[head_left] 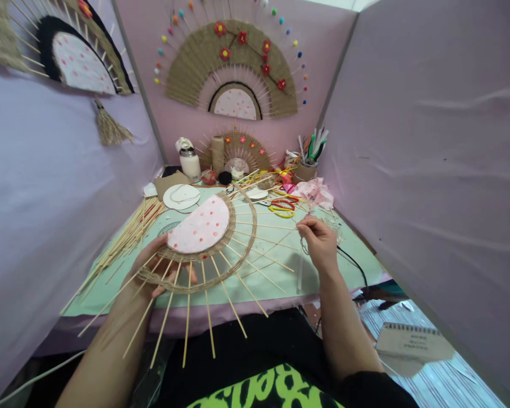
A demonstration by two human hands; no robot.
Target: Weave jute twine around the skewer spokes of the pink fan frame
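A half-round fan frame (202,226) is held up over the table, its centre covered in white cloth with red dots. Thin wooden sticks (208,317) spread out from it, with twine (251,226) woven across them in an inner and an outer band. Behind the frame's left end, my left hand (157,263) supports it, fingers partly hidden by the sticks. To the right of the frame, my right hand (318,238) pinches a strand of twine between thumb and fingertips. A small loop of that twine hangs below the fingers.
Loose sticks (131,232) lie on the left of the green tabletop (276,283). Scissors (283,208), a white disc (181,196), pink cloth (317,194), a jar (190,163) and a tool pot (306,170) stand or lie farther back. A finished fan (238,71) hangs behind.
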